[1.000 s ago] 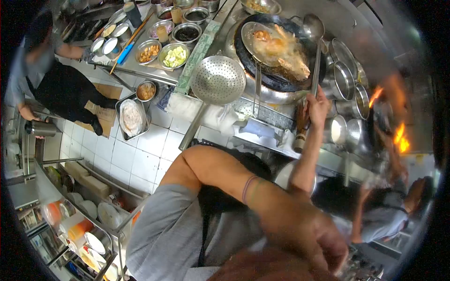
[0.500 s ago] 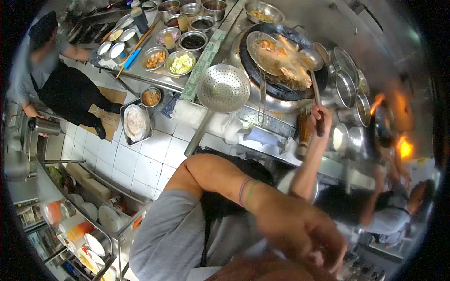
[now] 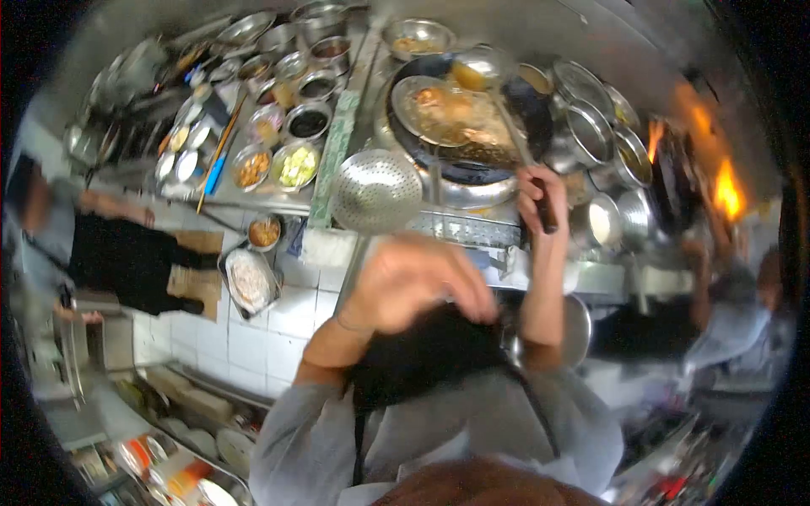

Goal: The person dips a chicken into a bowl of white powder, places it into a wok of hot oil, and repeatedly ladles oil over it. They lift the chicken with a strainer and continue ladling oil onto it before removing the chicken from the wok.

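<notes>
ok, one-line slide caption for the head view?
Right hand holds a ladle over the wok; left hand raised near the apron.

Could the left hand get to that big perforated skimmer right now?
Probably yes. The left hand is empty and raised just below the skimmer, whose handle runs down towards it with nothing between. The right hand holds the ladle.

— What sort of place is this?
— A busy restaurant kitchen. At twelve o'clock a wok (image 3: 472, 118) of frying food sits on a steel range; at ten o'clock, metal bowls of ingredients (image 3: 274, 152).
— Anything else?
— Open flames (image 3: 726, 190) at two o'clock, white floor tiles (image 3: 245, 337), stacked plates (image 3: 202, 443) at seven.
</notes>
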`<state>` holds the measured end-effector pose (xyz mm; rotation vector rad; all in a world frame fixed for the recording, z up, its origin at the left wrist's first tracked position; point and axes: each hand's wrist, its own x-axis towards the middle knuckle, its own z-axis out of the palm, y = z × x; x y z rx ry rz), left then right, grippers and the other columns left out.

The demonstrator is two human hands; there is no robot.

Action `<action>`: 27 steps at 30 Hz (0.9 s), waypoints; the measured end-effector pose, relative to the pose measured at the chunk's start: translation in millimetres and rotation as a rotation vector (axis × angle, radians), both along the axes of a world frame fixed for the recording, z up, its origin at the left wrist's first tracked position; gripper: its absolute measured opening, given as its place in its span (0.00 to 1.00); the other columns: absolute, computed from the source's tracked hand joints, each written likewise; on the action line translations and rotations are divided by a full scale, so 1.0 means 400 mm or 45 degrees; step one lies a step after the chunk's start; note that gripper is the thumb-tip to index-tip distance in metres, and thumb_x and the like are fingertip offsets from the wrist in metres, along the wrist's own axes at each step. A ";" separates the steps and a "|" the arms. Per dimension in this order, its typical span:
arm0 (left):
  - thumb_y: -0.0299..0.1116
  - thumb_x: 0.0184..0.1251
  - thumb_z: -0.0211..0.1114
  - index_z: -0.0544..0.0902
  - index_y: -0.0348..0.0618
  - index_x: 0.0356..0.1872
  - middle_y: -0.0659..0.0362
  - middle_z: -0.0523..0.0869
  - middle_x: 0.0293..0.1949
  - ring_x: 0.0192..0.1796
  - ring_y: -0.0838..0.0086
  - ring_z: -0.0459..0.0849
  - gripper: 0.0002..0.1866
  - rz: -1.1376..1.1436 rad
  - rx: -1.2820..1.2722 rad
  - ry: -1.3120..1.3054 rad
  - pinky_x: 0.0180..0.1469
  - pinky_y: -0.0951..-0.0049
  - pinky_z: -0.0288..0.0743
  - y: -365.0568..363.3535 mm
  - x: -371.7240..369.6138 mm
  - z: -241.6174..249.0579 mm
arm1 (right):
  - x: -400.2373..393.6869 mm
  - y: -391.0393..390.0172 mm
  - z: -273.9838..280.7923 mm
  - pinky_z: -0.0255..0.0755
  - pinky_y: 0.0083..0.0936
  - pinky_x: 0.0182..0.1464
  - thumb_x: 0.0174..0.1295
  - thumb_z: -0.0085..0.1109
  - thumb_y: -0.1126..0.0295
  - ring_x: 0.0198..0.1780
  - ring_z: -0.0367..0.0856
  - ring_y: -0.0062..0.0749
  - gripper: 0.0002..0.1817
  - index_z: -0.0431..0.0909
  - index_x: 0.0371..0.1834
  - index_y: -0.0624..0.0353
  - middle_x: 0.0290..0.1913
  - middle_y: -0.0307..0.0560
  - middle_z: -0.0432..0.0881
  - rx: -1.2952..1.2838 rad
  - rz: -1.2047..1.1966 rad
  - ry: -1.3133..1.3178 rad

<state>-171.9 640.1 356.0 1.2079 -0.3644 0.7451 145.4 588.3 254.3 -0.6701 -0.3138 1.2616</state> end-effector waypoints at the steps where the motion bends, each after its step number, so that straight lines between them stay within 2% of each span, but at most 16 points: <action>1: 0.25 0.65 0.53 0.83 0.34 0.35 0.45 0.86 0.37 0.39 0.59 0.85 0.10 0.470 -0.080 0.251 0.45 0.61 0.79 0.031 0.028 -0.072 | -0.013 0.013 0.005 0.59 0.18 0.09 0.65 0.52 0.72 0.14 0.65 0.19 0.05 0.68 0.36 0.59 0.20 0.37 0.68 -0.009 -0.033 -0.044; 2: 0.26 0.64 0.54 0.80 0.34 0.45 0.46 0.84 0.43 0.40 0.61 0.83 0.12 0.720 -0.257 0.354 0.49 0.61 0.77 0.055 0.074 -0.120 | -0.032 0.020 0.007 0.60 0.18 0.10 0.65 0.53 0.73 0.15 0.66 0.19 0.04 0.68 0.36 0.60 0.21 0.38 0.68 -0.031 -0.056 -0.086; 4: 0.29 0.66 0.55 0.77 0.37 0.51 0.49 0.82 0.46 0.39 0.62 0.83 0.14 1.343 -0.268 0.697 0.51 0.62 0.77 0.109 0.164 -0.279 | -0.058 0.027 0.014 0.60 0.19 0.10 0.63 0.53 0.74 0.14 0.65 0.19 0.05 0.68 0.38 0.62 0.22 0.38 0.70 -0.141 -0.097 -0.388; 5: 0.30 0.67 0.55 0.77 0.38 0.52 0.51 0.82 0.47 0.39 0.63 0.83 0.15 1.212 -0.450 0.806 0.49 0.63 0.78 0.123 0.184 -0.331 | -0.066 0.021 0.021 0.60 0.20 0.11 0.61 0.54 0.75 0.15 0.66 0.19 0.12 0.70 0.47 0.67 0.21 0.39 0.71 -0.142 -0.062 -0.437; 6: 0.32 0.68 0.56 0.76 0.39 0.53 0.52 0.81 0.47 0.38 0.63 0.82 0.15 1.080 -0.631 0.906 0.48 0.63 0.78 0.136 0.203 -0.370 | -0.070 0.022 0.012 0.61 0.21 0.11 0.60 0.54 0.77 0.14 0.68 0.20 0.21 0.69 0.57 0.72 0.21 0.39 0.72 -0.253 -0.159 -0.547; 8: 0.35 0.70 0.56 0.75 0.41 0.53 0.55 0.81 0.45 0.37 0.65 0.82 0.15 0.699 -0.930 1.020 0.43 0.65 0.78 0.153 0.228 -0.361 | -0.068 0.005 0.028 0.63 0.21 0.13 0.59 0.55 0.78 0.14 0.70 0.20 0.26 0.69 0.63 0.72 0.22 0.39 0.74 -0.290 -0.045 -0.824; 10: 0.39 0.73 0.55 0.76 0.43 0.51 0.58 0.81 0.40 0.34 0.67 0.81 0.13 0.206 -1.150 1.038 0.38 0.67 0.77 0.174 0.240 -0.323 | -0.067 -0.004 0.015 0.65 0.21 0.16 0.58 0.54 0.78 0.14 0.71 0.20 0.26 0.71 0.64 0.67 0.22 0.38 0.75 -0.343 -0.148 -1.090; 11: 0.42 0.74 0.55 0.75 0.44 0.46 0.63 0.79 0.31 0.29 0.72 0.77 0.12 0.131 -1.224 1.141 0.30 0.70 0.72 0.198 0.262 -0.333 | -0.065 -0.006 0.006 0.66 0.21 0.17 0.58 0.54 0.78 0.14 0.72 0.20 0.27 0.71 0.64 0.66 0.21 0.38 0.75 -0.377 -0.213 -1.175; 12: 0.42 0.74 0.55 0.75 0.44 0.45 0.64 0.77 0.29 0.28 0.74 0.76 0.12 0.158 -1.123 1.170 0.29 0.71 0.71 0.214 0.273 -0.366 | -0.072 -0.012 0.010 0.67 0.21 0.18 0.57 0.53 0.78 0.15 0.72 0.20 0.28 0.71 0.65 0.64 0.21 0.37 0.75 -0.414 -0.278 -1.257; 13: 0.42 0.74 0.54 0.75 0.44 0.43 0.65 0.75 0.26 0.26 0.76 0.74 0.11 0.186 -1.022 1.196 0.28 0.72 0.69 0.231 0.285 -0.402 | -0.079 -0.025 0.018 0.69 0.24 0.21 0.56 0.52 0.76 0.16 0.74 0.25 0.27 0.73 0.63 0.63 0.22 0.43 0.77 -0.511 -0.405 -1.361; 15: 0.39 0.74 0.55 0.76 0.44 0.40 0.67 0.70 0.22 0.22 0.80 0.69 0.10 0.336 -0.844 1.191 0.22 0.74 0.63 0.214 0.289 -0.387 | -0.055 -0.039 0.014 0.71 0.26 0.23 0.54 0.52 0.74 0.18 0.77 0.27 0.27 0.74 0.62 0.64 0.23 0.48 0.78 -0.591 -0.448 -1.492; 17: 0.36 0.72 0.57 0.77 0.44 0.37 0.66 0.71 0.21 0.19 0.79 0.69 0.07 0.374 -0.750 1.207 0.18 0.75 0.63 0.198 0.262 -0.416 | 0.003 -0.040 -0.044 0.74 0.29 0.27 0.52 0.52 0.72 0.19 0.80 0.31 0.27 0.75 0.60 0.64 0.22 0.55 0.80 -0.620 -0.610 -1.669; 18: 0.34 0.70 0.58 0.77 0.44 0.36 0.66 0.72 0.20 0.17 0.78 0.69 0.06 0.393 -0.691 1.217 0.16 0.76 0.63 0.195 0.249 -0.409 | 0.011 -0.046 -0.028 0.74 0.29 0.27 0.52 0.52 0.72 0.19 0.80 0.31 0.27 0.75 0.59 0.64 0.21 0.55 0.80 -0.649 -0.594 -1.618; 20: 0.34 0.72 0.56 0.77 0.39 0.41 0.66 0.70 0.20 0.17 0.79 0.67 0.08 0.478 -0.659 1.150 0.16 0.76 0.60 0.158 0.227 -0.384 | 0.009 -0.068 -0.015 0.75 0.30 0.27 0.52 0.52 0.73 0.18 0.80 0.32 0.26 0.76 0.59 0.65 0.20 0.54 0.80 -0.714 -0.550 -1.502; 24: 0.33 0.73 0.55 0.77 0.34 0.46 0.66 0.69 0.20 0.17 0.79 0.67 0.11 0.559 -0.677 1.122 0.17 0.75 0.60 0.114 0.203 -0.321 | 0.017 -0.071 -0.025 0.71 0.30 0.20 0.53 0.53 0.73 0.15 0.77 0.31 0.19 0.78 0.49 0.69 0.17 0.48 0.77 -0.638 -0.583 -1.384; 27: 0.33 0.73 0.56 0.77 0.36 0.44 0.65 0.69 0.20 0.18 0.79 0.67 0.10 0.568 -0.710 1.054 0.16 0.74 0.60 0.117 0.206 -0.316 | 0.051 -0.065 -0.056 0.67 0.28 0.16 0.57 0.53 0.74 0.12 0.72 0.29 0.08 0.77 0.36 0.67 0.15 0.42 0.74 -0.566 -0.443 -0.790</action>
